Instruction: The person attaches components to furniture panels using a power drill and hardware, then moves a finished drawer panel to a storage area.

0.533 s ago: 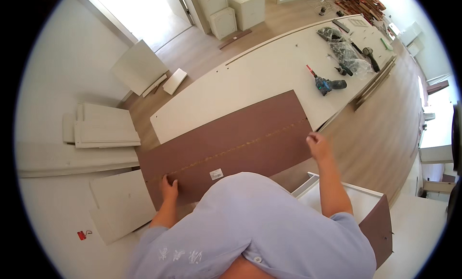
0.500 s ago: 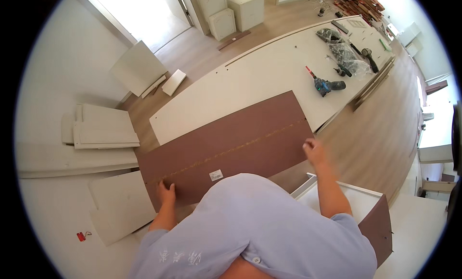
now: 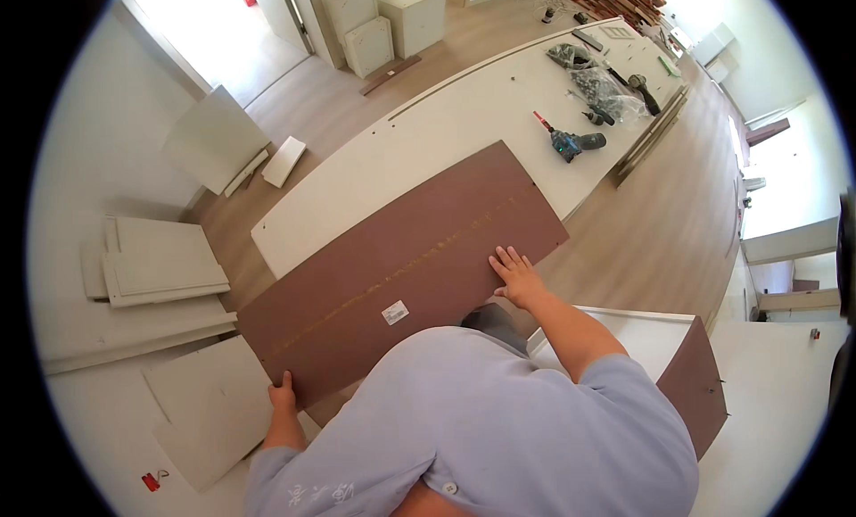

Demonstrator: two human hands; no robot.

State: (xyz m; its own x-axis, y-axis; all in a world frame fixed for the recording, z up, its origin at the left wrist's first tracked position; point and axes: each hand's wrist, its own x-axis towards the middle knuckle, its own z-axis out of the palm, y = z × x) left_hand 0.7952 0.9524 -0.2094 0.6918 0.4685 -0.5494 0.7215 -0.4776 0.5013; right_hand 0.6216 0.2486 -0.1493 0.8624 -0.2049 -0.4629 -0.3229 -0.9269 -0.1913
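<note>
A long brown panel (image 3: 419, 223) lies slantwise in front of me, partly over a long white board (image 3: 383, 169). A tan streak runs along its face, and a white label (image 3: 394, 313) is stuck on it. At the panel's near left corner, my left hand (image 3: 282, 397) is closed on the edge, thumb uppermost, the other fingers mostly hidden. Flat on the panel near its front edge rests my right hand (image 3: 519, 278), fingers spread and gripping nothing. Farther along the white board lies a blue and black cordless drill (image 3: 571, 144) with a red tip.
Another small drill (image 3: 598, 115), a larger power tool (image 3: 643, 92) and plastic bags (image 3: 606, 93) of small parts lie on the white board's far end. A white cabinet box with a brown side (image 3: 694, 383) stands at my right. White panels (image 3: 165, 258) lie at the left.
My right hand has come from beyond the panel's right end onto its face and flattened. My left hand has shifted to the near left corner and closed on the edge. The view has shifted.
</note>
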